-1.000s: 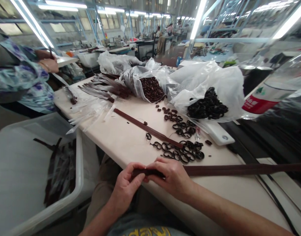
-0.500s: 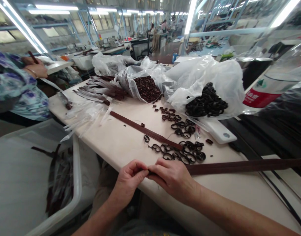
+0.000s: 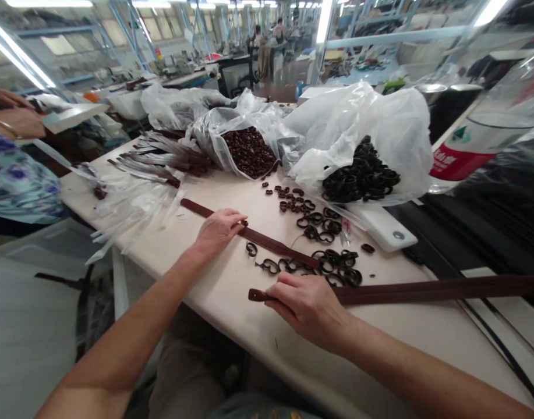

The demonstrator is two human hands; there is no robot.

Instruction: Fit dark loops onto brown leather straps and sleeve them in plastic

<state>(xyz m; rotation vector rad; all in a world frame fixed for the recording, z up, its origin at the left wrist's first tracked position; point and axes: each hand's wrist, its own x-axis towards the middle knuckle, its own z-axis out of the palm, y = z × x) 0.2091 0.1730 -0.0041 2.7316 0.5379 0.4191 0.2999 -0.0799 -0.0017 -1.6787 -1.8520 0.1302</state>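
My right hand (image 3: 308, 305) is closed around the end of a long dark brown leather strap (image 3: 445, 289). The strap's narrow tip, with a small hole, sticks out left of the fingers, and its length runs off to the right. My left hand (image 3: 220, 227) reaches over a shorter brown strap (image 3: 279, 247) lying on the table. Its fingertips are closed at a small dark brown loop (image 3: 244, 223) beside that strap. Black rings (image 3: 336, 262) lie in a cluster just beyond my right hand, with small brown loops (image 3: 295, 201) scattered behind them.
Plastic bags of brown loops (image 3: 251, 152) and black rings (image 3: 363, 171) stand at the back. Wrapped straps (image 3: 162, 154) lie at the left, above a white bin (image 3: 31, 314). A bottle (image 3: 467, 145) stands at the right. A co-worker's hand (image 3: 17, 122) shows far left.
My left hand has left the strap tip beside my right hand and moved forward and left to the small loop. My right hand still grips the strap, its tip now exposed. The view has shifted slightly.
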